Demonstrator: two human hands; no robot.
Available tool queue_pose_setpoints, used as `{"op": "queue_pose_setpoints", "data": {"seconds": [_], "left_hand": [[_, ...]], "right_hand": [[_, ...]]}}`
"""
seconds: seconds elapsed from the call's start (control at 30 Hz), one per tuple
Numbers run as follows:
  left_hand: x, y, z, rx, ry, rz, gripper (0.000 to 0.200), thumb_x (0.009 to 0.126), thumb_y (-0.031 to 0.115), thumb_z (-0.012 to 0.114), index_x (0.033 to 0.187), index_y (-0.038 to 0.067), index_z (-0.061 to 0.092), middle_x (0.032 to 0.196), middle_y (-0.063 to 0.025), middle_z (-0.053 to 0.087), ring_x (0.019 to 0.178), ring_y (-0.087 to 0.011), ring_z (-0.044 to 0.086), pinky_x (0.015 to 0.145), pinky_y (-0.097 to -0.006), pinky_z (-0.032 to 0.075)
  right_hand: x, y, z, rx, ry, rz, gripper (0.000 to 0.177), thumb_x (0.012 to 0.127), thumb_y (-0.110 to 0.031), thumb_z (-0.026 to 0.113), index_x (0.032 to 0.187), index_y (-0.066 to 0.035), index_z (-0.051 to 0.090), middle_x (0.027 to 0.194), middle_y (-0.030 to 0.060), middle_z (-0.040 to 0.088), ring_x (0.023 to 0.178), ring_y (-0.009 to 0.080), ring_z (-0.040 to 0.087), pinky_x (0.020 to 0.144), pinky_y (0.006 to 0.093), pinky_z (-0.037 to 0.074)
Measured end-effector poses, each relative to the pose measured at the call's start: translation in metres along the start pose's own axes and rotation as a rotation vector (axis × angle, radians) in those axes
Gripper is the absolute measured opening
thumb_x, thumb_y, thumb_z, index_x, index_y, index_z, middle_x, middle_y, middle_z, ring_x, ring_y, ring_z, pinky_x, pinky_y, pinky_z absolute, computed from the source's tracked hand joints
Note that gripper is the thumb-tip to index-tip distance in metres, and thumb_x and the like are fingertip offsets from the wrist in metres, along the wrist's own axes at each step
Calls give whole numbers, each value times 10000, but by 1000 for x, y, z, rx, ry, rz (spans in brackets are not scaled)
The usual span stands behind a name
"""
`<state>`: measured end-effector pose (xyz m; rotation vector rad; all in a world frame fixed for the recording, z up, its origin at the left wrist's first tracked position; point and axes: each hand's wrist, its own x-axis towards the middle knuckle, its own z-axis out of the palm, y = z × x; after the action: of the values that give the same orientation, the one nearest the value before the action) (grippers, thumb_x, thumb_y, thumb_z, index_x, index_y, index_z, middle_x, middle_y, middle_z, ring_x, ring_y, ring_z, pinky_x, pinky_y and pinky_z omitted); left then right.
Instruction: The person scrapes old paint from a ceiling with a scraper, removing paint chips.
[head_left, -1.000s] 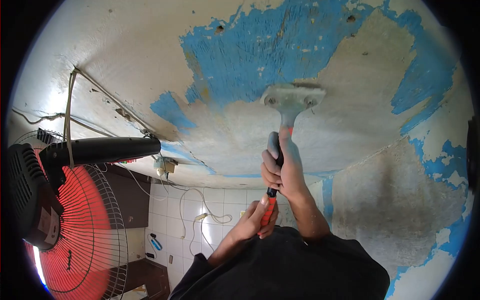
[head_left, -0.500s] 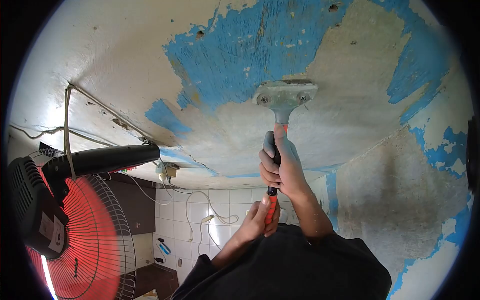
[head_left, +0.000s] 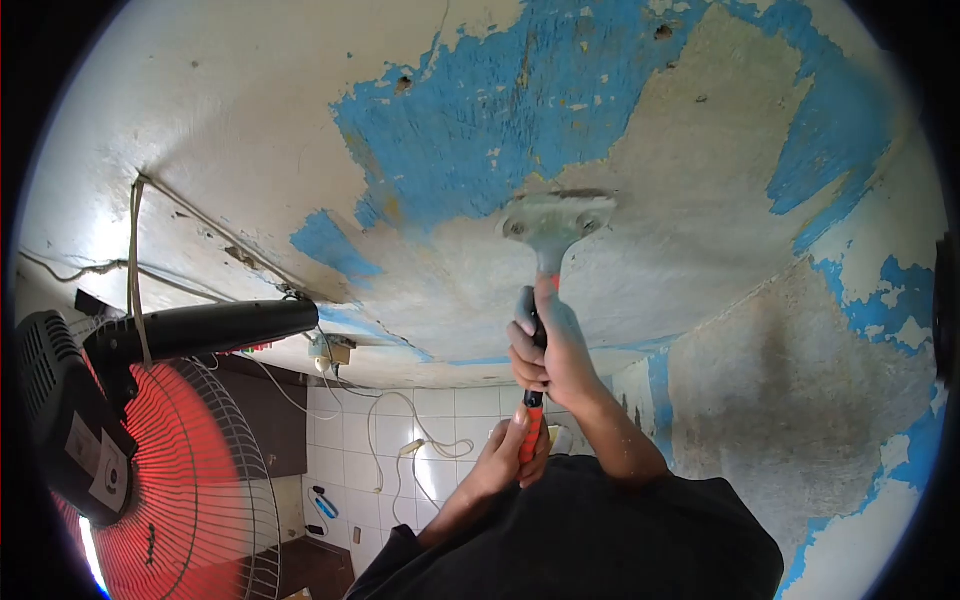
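A paint scraper [head_left: 557,222] with a wide metal head, two screws and a red-and-black handle lies against the surface with peeling blue paint. My right hand [head_left: 550,345] is wrapped round the upper handle, its thumb pointing toward the head; greyish dust coats the fingers. Lower down, my left hand [head_left: 512,452] grips the red end of the same handle. Just beyond the blade is a large patch of blue paint [head_left: 470,130] with a ragged lower edge. Bare greyish plaster [head_left: 690,150] borders it on the right.
A caged fan with red blades [head_left: 180,470] hangs at the left from a black arm [head_left: 230,325]. Cables [head_left: 210,240] run along the surface, and a looped pale cord [head_left: 410,405] hangs before white tiles [head_left: 350,450]. More flaking blue paint [head_left: 890,300] lies at the right.
Both hands and the scraper have moved down and slightly left, back from the edge of the blue patch. The grip is the same.
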<state>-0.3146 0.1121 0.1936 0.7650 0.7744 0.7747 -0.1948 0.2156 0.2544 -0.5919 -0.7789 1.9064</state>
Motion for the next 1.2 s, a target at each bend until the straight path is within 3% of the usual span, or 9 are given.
{"op": "queue_pose_setpoints", "data": {"seconds": [0.23,0.47,0.57,0.77,1.07,1.2], "left_hand": [[12,12,8,49,-27,63,594,974,577,262,752,49,417,492,-17,347,353,-110,305,345,-251,291],[-5,-7,-3,40,39,-68,612,984,563,242,717,40,414,492,-32,367,388,-119,357,384,-252,322],[-6,-3,6,-6,-19,-77,619,981,569,246,708,40,416,501,-34,371,392,-123,357,383,-253,320],[5,-17,0,116,104,-33,639,975,582,248,687,37,417,496,-35,376,390,-125,370,387,-256,330],[20,16,20,211,12,80,632,989,552,243,676,32,423,478,-31,369,388,-125,379,389,-257,332],[11,5,11,122,19,-2,617,996,534,240,695,27,424,484,-33,379,391,-126,380,388,-257,330]], "right_hand": [[0,-30,11,-72,1,-77,525,954,-613,308,728,-140,342,466,-41,238,322,63,181,301,239,156],[-5,8,-6,-13,92,18,522,953,-609,323,736,-135,338,464,-35,220,320,73,171,300,248,155],[-8,6,-5,-8,89,32,520,954,-607,329,737,-134,338,464,-34,216,320,73,170,299,247,152],[-3,11,-18,11,18,40,521,955,-607,322,736,-135,344,465,-40,221,319,68,164,298,238,148],[-4,-37,-1,-31,-20,-96,534,944,-628,302,733,-140,348,468,-43,237,321,61,166,300,233,140],[-6,-10,-8,-16,69,-36,522,949,-615,323,730,-143,346,470,-34,238,321,67,164,300,239,150]]}}
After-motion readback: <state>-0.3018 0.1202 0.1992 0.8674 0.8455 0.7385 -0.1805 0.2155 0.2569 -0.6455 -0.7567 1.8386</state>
